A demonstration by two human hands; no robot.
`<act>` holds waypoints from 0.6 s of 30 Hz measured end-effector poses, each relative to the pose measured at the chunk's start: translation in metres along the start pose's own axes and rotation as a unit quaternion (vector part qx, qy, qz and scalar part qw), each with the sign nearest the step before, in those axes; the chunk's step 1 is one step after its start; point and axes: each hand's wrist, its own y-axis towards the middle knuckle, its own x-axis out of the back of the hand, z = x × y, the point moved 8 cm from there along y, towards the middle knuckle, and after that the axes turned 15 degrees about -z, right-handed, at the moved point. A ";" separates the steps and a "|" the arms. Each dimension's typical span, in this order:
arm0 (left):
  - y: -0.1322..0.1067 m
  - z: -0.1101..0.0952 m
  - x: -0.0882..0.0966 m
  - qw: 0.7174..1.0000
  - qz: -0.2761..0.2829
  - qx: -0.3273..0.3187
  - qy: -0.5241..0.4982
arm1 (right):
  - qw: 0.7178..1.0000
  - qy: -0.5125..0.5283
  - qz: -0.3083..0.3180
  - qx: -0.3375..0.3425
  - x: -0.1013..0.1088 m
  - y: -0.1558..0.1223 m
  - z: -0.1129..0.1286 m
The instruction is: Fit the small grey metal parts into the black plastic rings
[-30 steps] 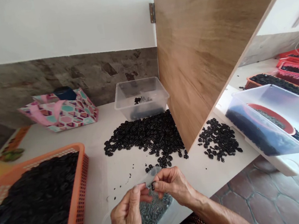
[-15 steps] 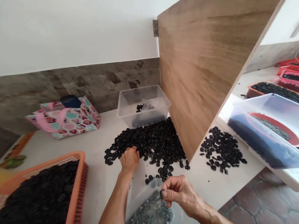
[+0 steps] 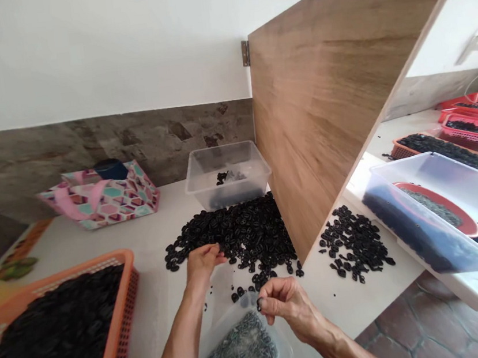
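Observation:
A pile of small black pieces [image 3: 241, 234] lies on the white counter [image 3: 153, 224]. My left hand [image 3: 202, 262] reaches to the pile's near left edge with its fingers pinched on black pieces. My right hand [image 3: 285, 302] is closed close to me, pinching a small black piece over a clear plastic tub [image 3: 238, 350] that holds many greyish-black pieces.
An orange basket [image 3: 120, 310] full of black pieces stands at the near left. A clear empty-looking tub [image 3: 227, 172] sits behind the pile. A wooden cabinet door [image 3: 325, 98] stands open at right, with a smaller black pile [image 3: 353, 240] and a clear bin [image 3: 438, 207] beyond. A patterned bag [image 3: 102, 198] rests at back left.
My left hand left the right hand, reached out to the black pile, then drew back slightly to its near edge with its fingers pinched. My right hand stayed over the near tub.

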 end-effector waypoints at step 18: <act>-0.166 0.014 0.088 0.975 0.001 0.069 -0.209 | 0.991 0.114 0.067 -0.029 -0.040 -0.018 0.004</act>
